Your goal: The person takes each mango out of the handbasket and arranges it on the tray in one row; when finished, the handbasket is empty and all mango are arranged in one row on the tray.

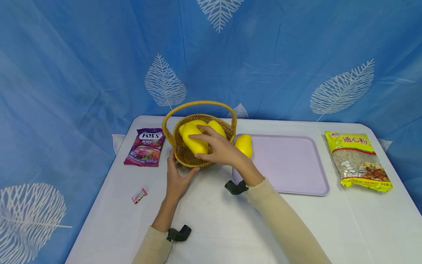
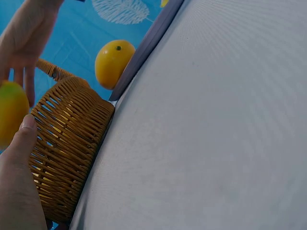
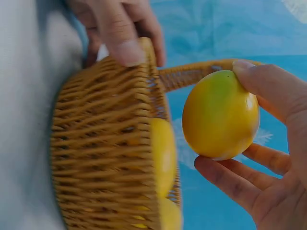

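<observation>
One mango (image 3: 218,117), above the basket (image 3: 96,143): right hand (image 1: 219,146) pinching it between thumb and fingertips; left hand (image 1: 178,179), grip clasping the rim (image 3: 144,103). Handling, as judged: even fingertip pressure, basket braced, mangoes inside (image 1: 216,127) unbumped. Rightward: tray (image 1: 285,165), second mango (image 1: 244,145) at its left edge. Surface (image 1: 204,209) also carries purple bag (image 1: 145,147), "FOX'S", "BERRIES"; yellow bag (image 1: 357,161), "通心粉"; sweet (image 1: 139,195), lettering illegible.
</observation>
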`<state>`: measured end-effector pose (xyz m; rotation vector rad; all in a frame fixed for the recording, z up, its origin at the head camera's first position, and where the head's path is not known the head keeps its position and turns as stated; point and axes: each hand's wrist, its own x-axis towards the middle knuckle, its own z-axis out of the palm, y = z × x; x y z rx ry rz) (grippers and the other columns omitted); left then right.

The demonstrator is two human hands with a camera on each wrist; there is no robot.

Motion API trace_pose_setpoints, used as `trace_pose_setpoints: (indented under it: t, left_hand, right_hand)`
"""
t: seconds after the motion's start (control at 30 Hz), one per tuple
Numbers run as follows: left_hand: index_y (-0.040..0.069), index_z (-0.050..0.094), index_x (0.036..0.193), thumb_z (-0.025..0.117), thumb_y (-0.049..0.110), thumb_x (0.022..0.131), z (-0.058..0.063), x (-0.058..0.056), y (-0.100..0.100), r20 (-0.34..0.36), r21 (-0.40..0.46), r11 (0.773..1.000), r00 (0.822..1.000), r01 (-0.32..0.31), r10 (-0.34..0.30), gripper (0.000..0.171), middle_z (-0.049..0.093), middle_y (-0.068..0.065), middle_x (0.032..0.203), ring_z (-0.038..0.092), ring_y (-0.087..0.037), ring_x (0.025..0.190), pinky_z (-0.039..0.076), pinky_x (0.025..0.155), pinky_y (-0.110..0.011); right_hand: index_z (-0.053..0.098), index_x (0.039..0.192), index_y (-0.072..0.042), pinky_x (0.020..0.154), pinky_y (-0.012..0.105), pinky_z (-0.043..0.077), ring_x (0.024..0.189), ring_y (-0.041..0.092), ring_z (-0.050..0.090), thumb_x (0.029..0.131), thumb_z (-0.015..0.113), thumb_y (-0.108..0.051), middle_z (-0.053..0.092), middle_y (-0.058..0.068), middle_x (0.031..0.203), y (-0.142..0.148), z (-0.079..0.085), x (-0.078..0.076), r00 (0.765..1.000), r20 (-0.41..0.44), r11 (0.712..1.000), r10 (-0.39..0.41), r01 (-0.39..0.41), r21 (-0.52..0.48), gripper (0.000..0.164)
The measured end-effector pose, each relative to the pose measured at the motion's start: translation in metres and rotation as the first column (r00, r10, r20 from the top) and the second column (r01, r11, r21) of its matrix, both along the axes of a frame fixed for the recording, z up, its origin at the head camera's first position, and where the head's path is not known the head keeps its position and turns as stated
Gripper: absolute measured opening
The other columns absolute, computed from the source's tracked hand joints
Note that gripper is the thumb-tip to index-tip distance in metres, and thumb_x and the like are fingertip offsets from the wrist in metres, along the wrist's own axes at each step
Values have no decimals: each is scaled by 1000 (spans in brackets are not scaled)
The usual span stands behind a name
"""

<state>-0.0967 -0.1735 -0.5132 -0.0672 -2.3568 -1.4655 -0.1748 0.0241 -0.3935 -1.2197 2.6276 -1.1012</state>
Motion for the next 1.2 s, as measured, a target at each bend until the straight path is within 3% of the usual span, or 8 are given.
trace_pose_setpoints:
  t: [0.37, 0.67, 0.83, 1.03, 1.1, 1.2]
  left_hand:
    - [14, 14, 157, 84, 24, 78, 0, 1, 1, -12, 5, 1000, 1000, 3, -3, 106, 35, -21, 150, 43, -34, 132, 43, 103, -51]
    - [13, 15, 157, 84, 19, 77, 2, 2, 2, -11, 29, 1000, 1000, -1, 1, 106, 34, -20, 150, 42, -34, 133, 41, 104, -51]
    - [15, 15, 157, 84, 20, 78, 0, 2, 1, -19, 25, 1000, 1000, 4, -4, 105, 34, -19, 151, 42, -33, 134, 41, 104, -51]
    - [15, 15, 157, 84, 20, 78, -2, 1, 1, -14, 20, 1000, 1000, 5, -5, 105, 33, -20, 152, 42, -32, 134, 42, 103, -51]
    - [15, 14, 157, 84, 21, 78, -2, 2, 1, -11, 17, 1000, 1000, 2, -2, 105, 33, -20, 152, 42, -32, 134, 42, 103, -51]
    - [15, 14, 157, 84, 21, 78, -2, 1, 1, -9, 16, 1000, 1000, 0, 0, 106, 33, -21, 151, 43, -33, 133, 42, 102, -51]
  right_hand:
    - [57, 138, -19, 103, 43, 49, 141, 28, 39, 85, 78, -25, 32, 11, 157, 38, 34, 28, 982, -175, 988, -68, 42, -152, 58]
    - [61, 134, -13, 100, 48, 50, 128, 33, 51, 76, 84, -12, 35, 15, 155, 84, 44, 45, 942, -253, 950, -219, 147, -277, 62]
    - [62, 133, -11, 97, 47, 51, 124, 35, 54, 73, 85, -3, 37, 15, 153, 112, 35, 46, 913, -253, 927, -320, 246, -284, 65]
    - [59, 135, -11, 91, 20, 51, 117, 31, 59, 73, 84, -3, 36, 16, 153, 140, 10, 44, 889, -170, 894, -424, 383, -232, 67]
    - [59, 135, -9, 86, 23, 54, 114, 32, 60, 74, 84, -3, 36, 18, 152, 145, 1, 43, 886, -143, 888, -441, 407, -213, 66]
    - [59, 134, -7, 80, 40, 58, 111, 36, 60, 76, 82, -4, 36, 22, 150, 152, -13, 42, 882, -111, 884, -457, 436, -171, 63]
